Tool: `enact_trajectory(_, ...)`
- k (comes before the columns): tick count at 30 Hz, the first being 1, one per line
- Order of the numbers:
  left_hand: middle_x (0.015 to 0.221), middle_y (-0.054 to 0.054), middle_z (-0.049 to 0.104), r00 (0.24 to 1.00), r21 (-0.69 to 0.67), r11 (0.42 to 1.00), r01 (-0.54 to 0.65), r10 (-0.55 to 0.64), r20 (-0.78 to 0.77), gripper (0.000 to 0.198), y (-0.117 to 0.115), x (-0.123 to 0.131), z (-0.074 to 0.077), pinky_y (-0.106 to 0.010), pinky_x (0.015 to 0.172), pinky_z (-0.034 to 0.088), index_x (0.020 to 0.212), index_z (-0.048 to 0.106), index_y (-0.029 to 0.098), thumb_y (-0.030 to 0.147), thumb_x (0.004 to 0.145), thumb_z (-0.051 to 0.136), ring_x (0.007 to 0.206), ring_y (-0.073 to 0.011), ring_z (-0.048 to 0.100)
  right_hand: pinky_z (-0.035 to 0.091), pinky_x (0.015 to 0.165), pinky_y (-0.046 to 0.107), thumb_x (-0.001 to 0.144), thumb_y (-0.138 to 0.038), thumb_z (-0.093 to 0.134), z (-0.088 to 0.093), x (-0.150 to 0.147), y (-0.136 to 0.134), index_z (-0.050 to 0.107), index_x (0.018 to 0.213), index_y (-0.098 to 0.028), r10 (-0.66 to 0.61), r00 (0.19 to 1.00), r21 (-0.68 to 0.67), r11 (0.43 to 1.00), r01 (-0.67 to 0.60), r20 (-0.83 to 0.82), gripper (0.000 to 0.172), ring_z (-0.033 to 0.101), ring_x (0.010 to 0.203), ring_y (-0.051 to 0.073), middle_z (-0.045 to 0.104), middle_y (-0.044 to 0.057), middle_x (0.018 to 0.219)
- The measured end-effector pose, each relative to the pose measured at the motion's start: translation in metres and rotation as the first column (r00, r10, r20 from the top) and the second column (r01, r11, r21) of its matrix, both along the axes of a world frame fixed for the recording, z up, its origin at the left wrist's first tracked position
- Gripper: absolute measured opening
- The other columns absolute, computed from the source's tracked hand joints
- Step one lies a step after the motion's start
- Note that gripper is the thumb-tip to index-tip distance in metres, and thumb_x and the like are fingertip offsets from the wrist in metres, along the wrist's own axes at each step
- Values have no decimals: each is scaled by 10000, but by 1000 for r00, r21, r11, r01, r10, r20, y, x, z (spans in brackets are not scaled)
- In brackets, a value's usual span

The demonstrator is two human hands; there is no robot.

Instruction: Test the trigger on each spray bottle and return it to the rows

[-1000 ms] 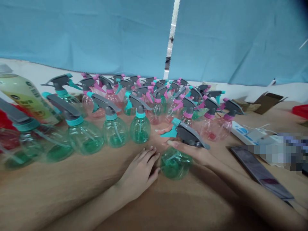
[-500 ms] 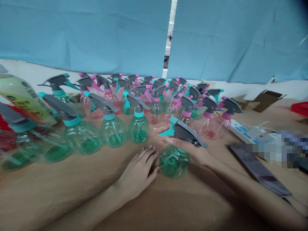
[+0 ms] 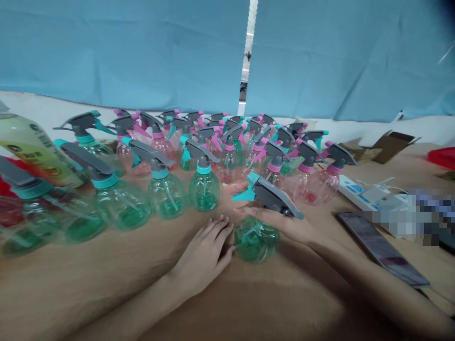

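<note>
My right hand [image 3: 280, 221] is wrapped round the neck of a green spray bottle [image 3: 256, 241] with a grey and turquoise trigger head. The bottle stands tilted on the table, its collar hidden by my fingers. Just left of it, my left hand [image 3: 202, 255] lies flat on the wood, fingers stretched, fingertips close to the bottle's base and holding nothing. Beyond my hands, another green spray bottle [image 3: 204, 192] stands upright, in a row with several more green ones. Behind it is a crowd of pink and green bottles, including a pink spray bottle [image 3: 326, 184] at the right.
A phone [image 3: 384, 251] lies on the table [image 3: 199, 315] to the right, near a white power strip [image 3: 359, 196] with a charger. A cardboard box [image 3: 395, 147] sits farther back. A large labelled bottle [image 3: 39, 151] leans at the left. Blue cloth [image 3: 142, 52] hangs behind.
The view has shifted very slightly. My right hand keeps its hold on the spray bottle, and my left hand stays flat in the same place.
</note>
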State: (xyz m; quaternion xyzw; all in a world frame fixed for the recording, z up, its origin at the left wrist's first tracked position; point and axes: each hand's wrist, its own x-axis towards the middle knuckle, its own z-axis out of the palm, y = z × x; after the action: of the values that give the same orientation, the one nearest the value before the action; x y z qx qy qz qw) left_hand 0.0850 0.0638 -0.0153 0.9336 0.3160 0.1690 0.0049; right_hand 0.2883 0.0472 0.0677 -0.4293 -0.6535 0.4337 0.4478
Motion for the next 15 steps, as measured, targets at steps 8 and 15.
enact_trajectory(8,1375,-139,497,1000,-13,1000,-8,7,-28,421,0,0,1,-440,1070,341,1318,447,100,285,939,440,1304,-252,413,524,644,309,764,-323,627,-2,2,0,624,930,-219,-70,998,-58,996,69,-9,196,642,717,192,668,14,737)
enact_trajectory(15,1369,-150,503,1000,-11,1000,1,-1,-18,415,0,1,2,-449,1065,347,1314,446,92,281,945,427,1301,-260,417,522,808,331,799,-229,596,-5,3,2,594,1149,-283,69,993,20,998,-67,-97,354,639,764,167,674,-1,821)
